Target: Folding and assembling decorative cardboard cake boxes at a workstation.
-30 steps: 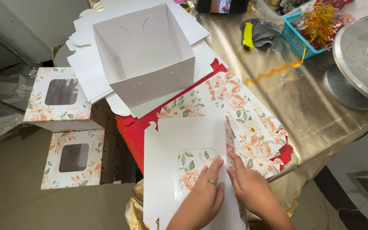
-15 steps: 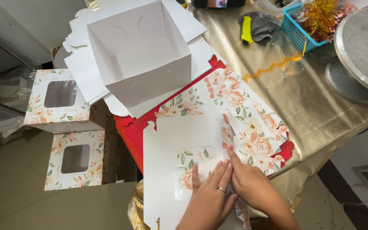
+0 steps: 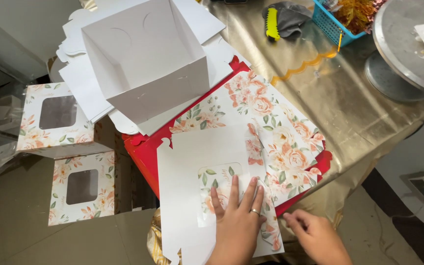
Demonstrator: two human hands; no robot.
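Fingers flat on white box blank, floral sheets beneath

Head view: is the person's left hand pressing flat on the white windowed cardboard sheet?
Yes, the left hand lies palm-down on the white windowed cardboard sheet.

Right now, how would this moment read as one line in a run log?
left hand: flat on white windowed box blank | right hand: at table edge, holds nothing | blank: atop floral sheets | open white box: behind
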